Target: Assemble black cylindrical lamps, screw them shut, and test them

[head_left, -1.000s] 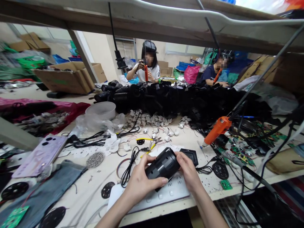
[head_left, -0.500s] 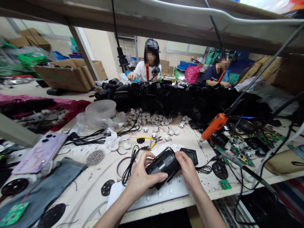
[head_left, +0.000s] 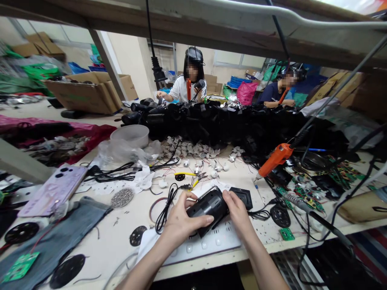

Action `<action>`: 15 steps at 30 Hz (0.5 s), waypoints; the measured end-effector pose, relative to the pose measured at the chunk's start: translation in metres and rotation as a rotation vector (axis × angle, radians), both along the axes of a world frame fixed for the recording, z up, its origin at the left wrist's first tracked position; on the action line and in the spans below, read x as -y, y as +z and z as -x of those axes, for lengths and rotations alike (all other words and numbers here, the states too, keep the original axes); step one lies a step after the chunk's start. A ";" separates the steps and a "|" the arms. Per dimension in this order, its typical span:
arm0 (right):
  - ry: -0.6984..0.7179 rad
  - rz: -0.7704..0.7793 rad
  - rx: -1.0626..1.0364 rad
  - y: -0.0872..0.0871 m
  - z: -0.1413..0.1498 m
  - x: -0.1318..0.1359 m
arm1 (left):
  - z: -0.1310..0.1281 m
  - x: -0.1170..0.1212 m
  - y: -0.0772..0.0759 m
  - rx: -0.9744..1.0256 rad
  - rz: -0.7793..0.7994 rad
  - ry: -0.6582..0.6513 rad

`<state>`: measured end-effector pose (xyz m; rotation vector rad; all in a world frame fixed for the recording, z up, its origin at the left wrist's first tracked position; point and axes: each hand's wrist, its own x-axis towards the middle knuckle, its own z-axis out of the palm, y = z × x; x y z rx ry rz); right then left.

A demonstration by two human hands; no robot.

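Note:
Both hands hold a black plastic housing point(head_left: 208, 207), tilted over a white power strip point(head_left: 208, 243) near the bench's front edge. My left hand point(head_left: 181, 219) wraps its left end, thumb across the near face and fingers behind. At the right end, my right hand point(head_left: 237, 211) grips the housing's edge, with the fingertips partly hidden. Just behind the right hand lies a flat black frame-like part point(head_left: 242, 197). Yellow-handled pliers point(head_left: 193, 179) rest beyond the housing. A coiled black cable point(head_left: 166, 211) lies left of it.
An orange electric screwdriver point(head_left: 275, 160) hangs at the right. Small white motor-like parts point(head_left: 190, 149) lie before a heap of black housings point(head_left: 211, 121). A phone point(head_left: 56, 189) and grey cloth point(head_left: 66, 233) are at left. Green circuit boards point(head_left: 341, 169) lie right. Two people sit opposite.
The view has shifted slightly. Both hands keep hold of the black housing, which has barely moved. Across the bench, one person's hand has moved out to the left.

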<state>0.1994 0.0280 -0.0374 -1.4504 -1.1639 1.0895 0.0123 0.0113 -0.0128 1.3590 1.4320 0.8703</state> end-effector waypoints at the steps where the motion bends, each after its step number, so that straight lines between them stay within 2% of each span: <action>1: -0.001 -0.001 0.006 0.000 0.000 0.000 | 0.000 0.000 0.000 0.011 0.015 -0.002; 9: 0.016 -0.028 0.039 0.004 0.000 0.000 | -0.002 0.000 0.000 0.044 -0.015 -0.012; 12: 0.012 -0.051 0.050 0.006 0.000 0.001 | -0.002 -0.002 -0.002 0.103 0.021 -0.022; 14: -0.032 -0.074 0.051 0.009 -0.005 0.001 | 0.000 -0.006 -0.001 0.144 0.052 -0.008; 15: -0.115 -0.125 0.063 0.012 -0.009 0.001 | 0.002 -0.009 0.001 0.155 0.066 0.013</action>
